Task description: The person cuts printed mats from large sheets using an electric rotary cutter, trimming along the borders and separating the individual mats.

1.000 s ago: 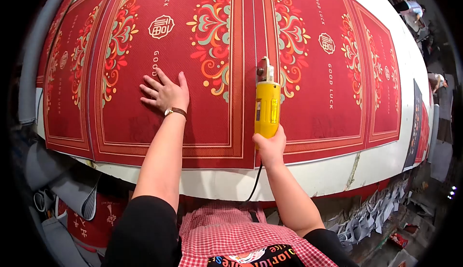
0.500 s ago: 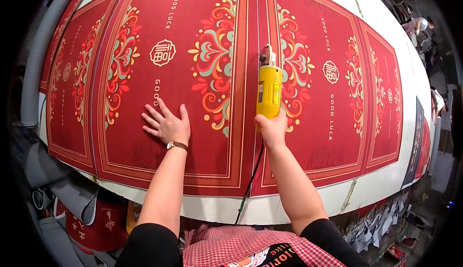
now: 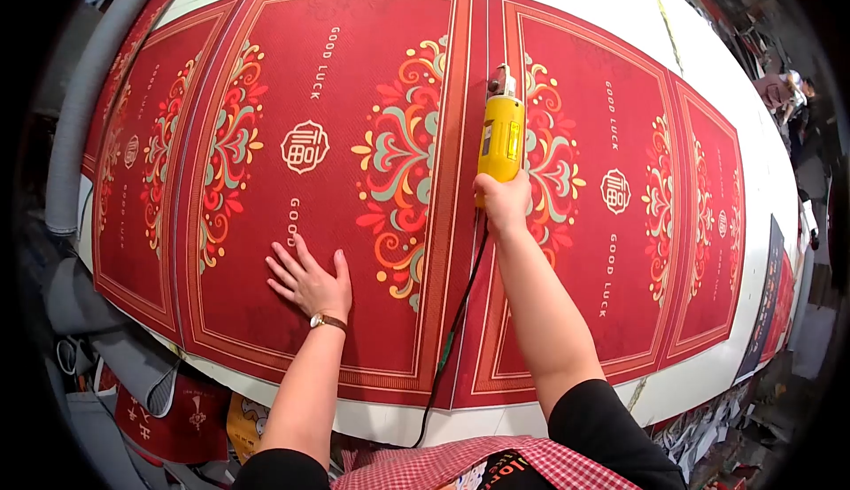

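Observation:
My right hand (image 3: 505, 196) is wrapped round the lower end of a yellow handheld electric cutter (image 3: 502, 138). The metal head of the cutter points away from me and rests on the dark red strip between two printed panels. Below the cutter, a thin cut line runs along that strip toward me. With fingers spread, my left hand (image 3: 312, 285) lies flat on the red patterned mat (image 3: 274, 211) to the left, just under the word "GOOD". To the right of the cutter is another red mat panel (image 3: 589, 158) with the same floral print.
A black cord (image 3: 455, 322) trails from the cutter over the near edge of the white table (image 3: 381, 421). A grey roll (image 3: 78, 136) lies along the left side. Scraps (image 3: 708, 424) are heaped at lower right. Another person (image 3: 784, 92) is at far right.
My right hand has pushed the cutter farther away from me along the strip between the panels. My left hand stays at the same spot on the mat. The view has tilted up slightly.

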{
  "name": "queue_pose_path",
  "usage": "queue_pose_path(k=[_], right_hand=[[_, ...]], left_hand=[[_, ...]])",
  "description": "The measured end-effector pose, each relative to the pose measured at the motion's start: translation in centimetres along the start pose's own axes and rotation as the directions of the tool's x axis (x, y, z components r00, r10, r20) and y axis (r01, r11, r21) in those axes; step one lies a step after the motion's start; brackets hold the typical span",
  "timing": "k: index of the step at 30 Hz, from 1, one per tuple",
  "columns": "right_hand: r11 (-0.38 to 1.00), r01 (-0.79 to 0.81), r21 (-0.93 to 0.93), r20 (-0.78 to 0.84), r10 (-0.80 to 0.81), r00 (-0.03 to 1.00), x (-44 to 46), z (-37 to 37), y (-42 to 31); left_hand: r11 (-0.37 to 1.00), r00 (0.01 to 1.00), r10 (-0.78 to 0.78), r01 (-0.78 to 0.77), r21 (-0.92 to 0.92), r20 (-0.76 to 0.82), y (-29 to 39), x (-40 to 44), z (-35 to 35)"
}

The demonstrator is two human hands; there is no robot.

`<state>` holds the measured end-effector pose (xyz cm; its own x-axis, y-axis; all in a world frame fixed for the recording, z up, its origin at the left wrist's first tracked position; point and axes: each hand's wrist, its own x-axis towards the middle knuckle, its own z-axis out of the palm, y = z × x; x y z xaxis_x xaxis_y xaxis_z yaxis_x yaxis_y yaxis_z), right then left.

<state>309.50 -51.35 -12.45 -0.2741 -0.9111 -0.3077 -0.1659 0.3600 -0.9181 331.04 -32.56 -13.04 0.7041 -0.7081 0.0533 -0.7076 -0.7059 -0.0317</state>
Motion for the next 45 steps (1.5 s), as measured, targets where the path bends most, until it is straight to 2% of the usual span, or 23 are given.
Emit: queue_pose_path(k=[2,5,8,10,12,14,16,20,26,28,30,31,32,34,36,37,38,39,40,41,42,43,45], right_hand=[[0.999,-0.031,0.013,0.043,0.030,0.999,2.1,0.3,-0.1],[0.991,0.020,-0.129,-0.009,-0.021,1.000,5.0,1.3,-0.9],[0.997,0.035,-0.063,0.024,-0.034,0.999,7.0,2.2,-3.0],[0.994,0.028,-0.103,-0.013,-0.029,0.999,8.9,2.9,-3.7],[1.000,0.006,-0.031,0.081,-0.003,0.997,11.4,3.4,-3.9],[0.998,0.039,-0.040,0.045,-0.037,0.998,13.6,4.4,-4.1],[0.997,0.004,0.080,0.072,-0.010,0.997,15.0,5.1,-5.2],[0.999,0.003,-0.034,0.015,-0.002,1.000,20.0,6.8,-5.7],[0.999,0.019,-0.034,0.018,-0.019,1.000,25.9,8.9,-8.2],[1.000,0.013,-0.012,0.034,-0.013,0.999,27.6,9.2,-9.0],[0.985,-0.034,0.170,0.159,0.006,0.987,27.4,8.4,-9.9],[0.960,-0.089,0.264,0.215,0.031,0.976,27.1,8.1,-9.8],[0.961,-0.083,0.262,0.215,0.026,0.976,26.7,7.7,-9.1],[0.907,-0.104,0.407,0.366,-0.058,0.929,25.2,5.8,-7.0],[0.867,-0.064,0.494,0.437,-0.184,0.880,20.5,2.7,-5.5],[0.881,-0.150,0.449,0.481,-0.098,0.871,17.8,0.1,-4.6],[0.885,-0.196,0.422,0.573,-0.092,0.815,15.0,-2.7,-3.6],[0.843,-0.295,0.451,0.567,-0.015,0.823,10.9,-5.4,-3.3],[0.846,-0.312,0.432,0.609,-0.019,0.793,8.3,-8.6,-0.9],[0.855,-0.270,0.443,0.585,-0.047,0.810,4.1,-11.0,-0.5],[0.866,-0.336,0.372,0.582,0.064,0.811,0.0,-14.1,-0.3],[0.870,-0.331,0.366,0.563,0.077,0.823,-3.8,-16.8,0.5],[0.828,-0.450,0.335,0.547,0.218,0.808,-11.2,-22.3,1.9]], left_hand=[[1.000,1.000,-0.008,0.009,-0.018,0.004,0.1,0.0,-0.2],[1.000,1.000,-0.015,0.015,-0.011,0.016,0.2,0.0,-0.4],[1.000,1.000,0.008,-0.008,-0.018,-0.013,0.0,0.1,0.0],[1.000,1.000,0.002,-0.002,-0.016,-0.003,0.1,0.0,-0.3],[1.000,1.000,0.015,-0.015,-0.015,-0.004,0.2,0.0,-0.5],[1.000,1.000,0.009,-0.009,-0.013,-0.008,0.3,0.1,-0.5],[1.000,1.000,0.018,-0.018,-0.021,0.010,0.1,0.1,-0.4],[0.999,1.000,0.024,-0.023,-0.025,0.016,0.3,0.1,-0.8],[0.999,0.999,0.043,-0.042,-0.033,0.014,0.1,0.1,-0.8],[0.999,0.999,0.040,-0.040,-0.025,0.017,0.1,0.2,-0.8],[0.998,0.998,0.041,-0.039,-0.042,0.046,0.3,0.3,-1.2],[0.998,0.998,0.042,-0.041,-0.049,0.038,0.3,0.3,-1.2],[0.998,0.999,0.040,-0.038,-0.055,0.036,0.3,0.4,-1.2],[0.998,0.999,0.045,-0.044,-0.051,0.025,0.3,0.3,-1.3],[0.997,0.999,0.042,-0.041,-0.058,0.017,0.2,0.2,-1.2],[0.998,0.999,0.036,-0.036,-0.056,0.005,0.2,0.2,-1.0],[0.996,0.999,0.051,-0.050,-0.074,0.007,0.2,0.2,-1.0],[0.997,0.999,0.032,-0.032,-0.069,-0.002,0.2,0.3,-0.9],[0.998,1.000,0.017,-0.017,-0.063,-0.005,0.2,0.1,-0.8],[0.998,1.000,0.015,-0.016,-0.056,-0.012,0.0,0.1,-0.5],[1.000,1.000,0.009,-0.009,-0.027,-0.009,0.0,0.0,-0.5],[1.000,1.000,0.003,-0.003,-0.013,-0.012,0.0,0.0,-0.6],[1.000,0.999,0.006,-0.005,0.014,-0.032,0.0,0.0,0.0]])
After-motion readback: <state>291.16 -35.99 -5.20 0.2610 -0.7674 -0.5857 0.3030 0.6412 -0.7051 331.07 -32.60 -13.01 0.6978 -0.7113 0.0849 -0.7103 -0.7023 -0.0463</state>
